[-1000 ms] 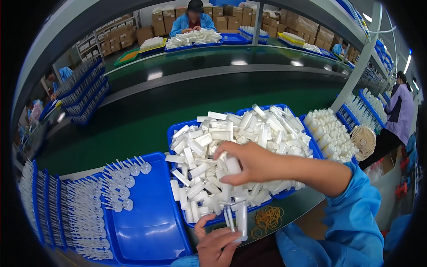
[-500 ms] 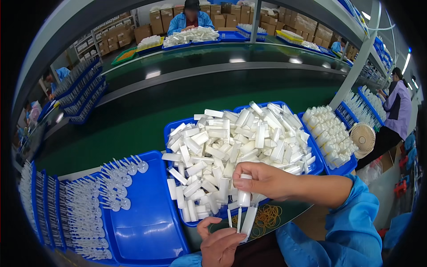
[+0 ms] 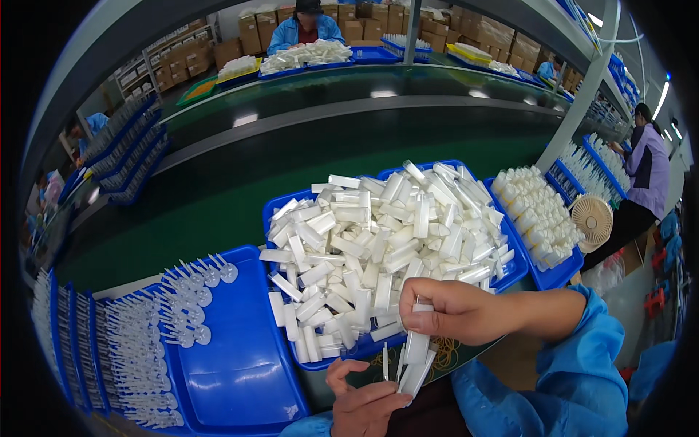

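Note:
My right hand [image 3: 466,313] is closed around the upper end of a white tube-like piece with a clear end [image 3: 417,345], held upright between thumb and fingers. Just below, my left hand [image 3: 370,405] pinches a clear-edged white sleeve [image 3: 417,377] and slim white rods [image 3: 386,363], which stick up from its fingertips. The tube's lower end comes close to the rods and sleeve; whether they touch I cannot tell. Behind both hands, a blue tray [image 3: 268,211] is heaped with white sleeves [image 3: 364,255] of the same sort.
A blue tray [image 3: 240,379] on the left carries rows of clear stemmed parts [image 3: 138,357]. Rubber bands [image 3: 445,354] lie beside my right wrist. To the right are a tray of bagged white pieces [image 3: 535,215] and a small fan [image 3: 592,221]. A person [image 3: 306,30] sits across the green belt [image 3: 204,197].
My right hand has moved a little right and down with the tube, which is now more tilted. The sleeve in my left hand has shifted right. The view has turned slightly.

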Motion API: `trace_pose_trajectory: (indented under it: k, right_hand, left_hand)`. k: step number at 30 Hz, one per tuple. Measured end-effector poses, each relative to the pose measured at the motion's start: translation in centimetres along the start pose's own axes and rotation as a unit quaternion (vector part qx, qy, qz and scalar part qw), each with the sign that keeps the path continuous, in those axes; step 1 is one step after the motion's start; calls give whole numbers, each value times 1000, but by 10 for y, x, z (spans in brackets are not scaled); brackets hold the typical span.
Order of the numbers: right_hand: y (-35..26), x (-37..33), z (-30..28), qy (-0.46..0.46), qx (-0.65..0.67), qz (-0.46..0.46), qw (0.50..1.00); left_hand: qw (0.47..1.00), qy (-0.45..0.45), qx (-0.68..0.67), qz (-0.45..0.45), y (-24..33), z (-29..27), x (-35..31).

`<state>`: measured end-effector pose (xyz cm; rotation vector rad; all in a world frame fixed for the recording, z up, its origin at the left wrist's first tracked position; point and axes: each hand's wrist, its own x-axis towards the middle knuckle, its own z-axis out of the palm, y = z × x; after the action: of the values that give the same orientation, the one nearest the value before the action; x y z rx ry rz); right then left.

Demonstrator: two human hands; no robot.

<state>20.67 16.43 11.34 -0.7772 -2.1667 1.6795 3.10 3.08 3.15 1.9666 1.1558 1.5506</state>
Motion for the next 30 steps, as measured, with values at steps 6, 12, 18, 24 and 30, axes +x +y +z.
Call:
trace_pose_trajectory:
  k: [6, 12, 18, 24, 30]
  right_hand:
    - [3, -2, 5, 21, -119, -74, 990]
    - [1, -1, 11, -17, 5, -10, 1000]
    - [9, 2, 22, -23, -125, -107, 986]
    - [13, 4, 42, -65, -75, -83, 992]
    - [-1, 25, 31, -120, -169, -161, 965]
  left_hand:
    - [1000, 0, -6, 6, -2, 2, -3]
    - [999, 5, 21, 40, -5, -1, -7]
    - [998, 44, 23, 40, -11, 1, -13]
    - [986, 146, 20, -75, 1, 6, -12]
    - [995, 52, 78, -45, -1, -9, -13]
